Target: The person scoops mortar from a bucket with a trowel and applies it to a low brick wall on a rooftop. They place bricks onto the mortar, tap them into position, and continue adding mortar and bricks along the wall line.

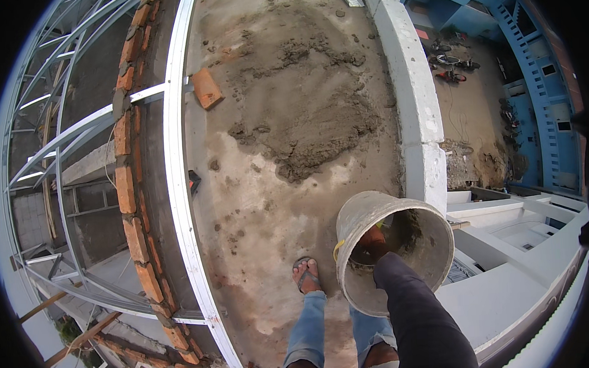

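Note:
My right arm, in a dark sleeve, reaches from the lower edge into a grey, mortar-stained bucket (435, 270). Inside it, my right hand (373, 244) shows only in part near the left inner wall; its fingers are hard to make out. A small yellow-green bit shows just beyond the hand, too small to name. The bucket is tipped so that its mouth faces me, beside the low white wall, and a yellow piece (339, 249) sits at its left rim. My left hand is out of the picture.
Wet mortar (312, 127) spreads over the concrete floor ahead of my sandalled foot (306, 274). An orange brick (206, 88) lies by a metal beam (175, 123) on the left. Beyond are a brick course (125, 189) and metal framing. Past the white wall (416, 80), the ground drops to a yard with motorbikes (451, 76).

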`<state>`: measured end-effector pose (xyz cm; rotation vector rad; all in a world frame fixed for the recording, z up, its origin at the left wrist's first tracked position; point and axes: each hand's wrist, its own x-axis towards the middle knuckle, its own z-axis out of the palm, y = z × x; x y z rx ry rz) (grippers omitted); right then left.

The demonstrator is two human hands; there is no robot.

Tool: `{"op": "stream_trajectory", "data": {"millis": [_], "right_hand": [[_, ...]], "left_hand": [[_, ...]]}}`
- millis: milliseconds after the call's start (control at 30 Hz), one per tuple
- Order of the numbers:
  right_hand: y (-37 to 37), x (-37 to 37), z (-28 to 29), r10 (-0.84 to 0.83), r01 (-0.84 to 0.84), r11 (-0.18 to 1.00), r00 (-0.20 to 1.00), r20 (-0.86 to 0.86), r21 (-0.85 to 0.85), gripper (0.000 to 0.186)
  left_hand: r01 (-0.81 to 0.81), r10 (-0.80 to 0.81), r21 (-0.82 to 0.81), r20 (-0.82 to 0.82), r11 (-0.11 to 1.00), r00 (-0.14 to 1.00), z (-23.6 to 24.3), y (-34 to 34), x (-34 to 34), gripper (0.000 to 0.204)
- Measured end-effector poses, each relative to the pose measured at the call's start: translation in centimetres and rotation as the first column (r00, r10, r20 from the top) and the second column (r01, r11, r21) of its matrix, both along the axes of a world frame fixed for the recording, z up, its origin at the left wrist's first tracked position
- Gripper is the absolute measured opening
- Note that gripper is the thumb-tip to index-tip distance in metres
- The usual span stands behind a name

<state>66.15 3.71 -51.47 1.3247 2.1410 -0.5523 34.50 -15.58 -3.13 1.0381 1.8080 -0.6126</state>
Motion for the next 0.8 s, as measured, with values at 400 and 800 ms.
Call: {"op": "stream_trajectory", "data": {"millis": [400, 800], "right_hand": [[0.4, -0.5, 28.4, -0.772, 0.480, 0.605, 0.159, -0.616, -0.635, 0.077], [-1.7, -1.6, 59.3, 0.001, 0.174, 0.977, 0.565, -0.825, 0.121, 0.088]], "left_hand": [[-0.056, 0.041, -0.208, -0.073, 0.977, 0.996, 4.5, -5.4, 3.3, 0.130], [-0.500, 0.524, -0.202, 0.089, 0.842, 0.847, 16.3, -24.3, 5.5, 0.101]]}}
